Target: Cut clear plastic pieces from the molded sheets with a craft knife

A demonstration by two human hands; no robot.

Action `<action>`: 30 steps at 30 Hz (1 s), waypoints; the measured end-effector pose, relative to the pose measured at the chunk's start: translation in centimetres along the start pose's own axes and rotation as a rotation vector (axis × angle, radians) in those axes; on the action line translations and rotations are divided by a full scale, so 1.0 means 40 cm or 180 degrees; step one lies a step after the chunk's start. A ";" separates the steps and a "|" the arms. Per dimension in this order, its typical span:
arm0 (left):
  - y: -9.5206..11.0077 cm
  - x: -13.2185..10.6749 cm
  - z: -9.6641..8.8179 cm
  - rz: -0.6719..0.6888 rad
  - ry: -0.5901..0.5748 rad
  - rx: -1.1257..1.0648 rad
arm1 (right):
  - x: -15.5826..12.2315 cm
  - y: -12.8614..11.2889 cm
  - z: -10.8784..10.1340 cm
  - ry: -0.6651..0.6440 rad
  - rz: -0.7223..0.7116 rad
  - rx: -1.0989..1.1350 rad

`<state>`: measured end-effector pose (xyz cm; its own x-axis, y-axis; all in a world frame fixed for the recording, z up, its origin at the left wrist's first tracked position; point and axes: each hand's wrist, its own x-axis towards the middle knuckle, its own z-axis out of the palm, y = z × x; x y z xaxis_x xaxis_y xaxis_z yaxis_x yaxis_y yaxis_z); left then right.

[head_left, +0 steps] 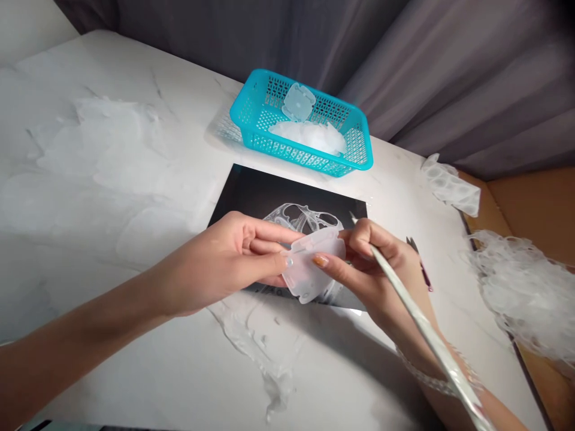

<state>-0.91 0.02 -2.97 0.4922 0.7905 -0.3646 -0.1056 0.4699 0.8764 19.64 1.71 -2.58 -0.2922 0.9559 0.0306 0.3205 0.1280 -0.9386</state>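
Note:
My left hand (229,263) pinches the left edge of a thin translucent plastic piece (309,272) with small notches and holes. My right hand (381,269) grips the same piece at its right side, thumb on its face. Tucked through the right fingers is a slim craft knife (417,323) with a long pale handle, its pointed tip showing above the index finger. Just behind the fingers, a clear plastic frame with cut-out openings (296,215) rests on a black mat (251,185). The hands and the piece hide part of that mat.
A turquoise basket (291,157) at the back holds translucent pieces (314,136). Whitish plastic sheets (117,143) spread over the left of the marble-patterned table. Dark-tipped scissors or tweezers (424,269) lie right. Plastic scraps (525,293) heap at the right edge beside a cardboard box (534,209).

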 end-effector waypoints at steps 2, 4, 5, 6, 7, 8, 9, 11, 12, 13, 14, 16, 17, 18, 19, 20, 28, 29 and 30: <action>-0.006 0.000 -0.001 0.0030 0.0059 0.0144 | -0.001 0.001 0.002 0.0014 -0.0025 -0.0132; -0.009 0.001 -0.003 0.0034 0.0082 0.0190 | -0.005 -0.001 -0.004 -0.0018 0.0003 -0.0136; -0.010 0.002 -0.004 0.0023 0.0069 0.0169 | -0.007 -0.002 -0.009 -0.0057 0.0033 -0.0118; -0.009 0.002 -0.004 0.0010 0.0047 0.0129 | -0.009 -0.004 -0.014 -0.0102 0.0067 -0.0087; -0.008 0.003 -0.004 -0.0004 0.0019 0.0082 | -0.012 -0.006 -0.019 -0.0154 0.0113 -0.0052; -0.006 0.004 -0.004 -0.0015 -0.0004 0.0037 | -0.014 -0.007 -0.023 -0.0208 0.0154 -0.0021; -0.004 0.004 -0.003 -0.0020 -0.0021 -0.0001 | -0.016 -0.008 -0.026 -0.0261 0.0183 0.0014; 0.000 0.005 -0.001 -0.0020 -0.0041 -0.0057 | -0.017 -0.007 -0.031 -0.0336 0.0219 0.0132; 0.003 0.005 -0.001 -0.0020 -0.0039 -0.0076 | -0.017 -0.006 -0.033 -0.0354 0.0221 0.0214; 0.005 0.005 -0.001 -0.0020 -0.0026 -0.0088 | -0.015 -0.004 -0.035 -0.0340 0.0211 0.0300; 0.007 0.004 -0.002 -0.0014 -0.0004 -0.0092 | -0.012 -0.002 -0.039 -0.0271 0.0177 0.0376; 0.012 0.003 -0.007 0.0021 0.0066 -0.0081 | -0.004 0.000 -0.046 0.0052 0.0078 0.0439; 0.014 0.003 -0.010 0.0040 0.0106 -0.0063 | 0.000 0.000 -0.050 0.0265 0.0051 0.0422; 0.017 0.002 -0.012 0.0055 0.0138 -0.0038 | 0.004 0.000 -0.051 0.0454 0.0055 0.0390; 0.019 0.001 -0.015 0.0072 0.0161 -0.0012 | 0.007 -0.001 -0.051 0.0587 0.0094 0.0357; 0.020 0.000 -0.017 0.0085 0.0173 0.0016 | 0.009 -0.002 -0.049 0.0636 0.0158 0.0345; 0.010 0.000 -0.021 0.0137 0.0414 0.0344 | 0.008 -0.005 -0.050 -0.0357 0.0427 0.0141; 0.010 0.000 -0.022 0.0182 0.0532 0.0458 | 0.007 -0.009 -0.065 -0.0629 0.0426 -0.0016; 0.012 0.000 -0.024 0.0227 0.0635 0.0565 | 0.005 -0.014 -0.081 -0.0897 0.0416 -0.0198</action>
<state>-1.81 0.60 -2.86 0.3072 0.8891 -0.3394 0.0279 0.3481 0.9371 22.30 2.70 -0.92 -0.4801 0.8556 -0.1936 0.4238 0.0330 -0.9051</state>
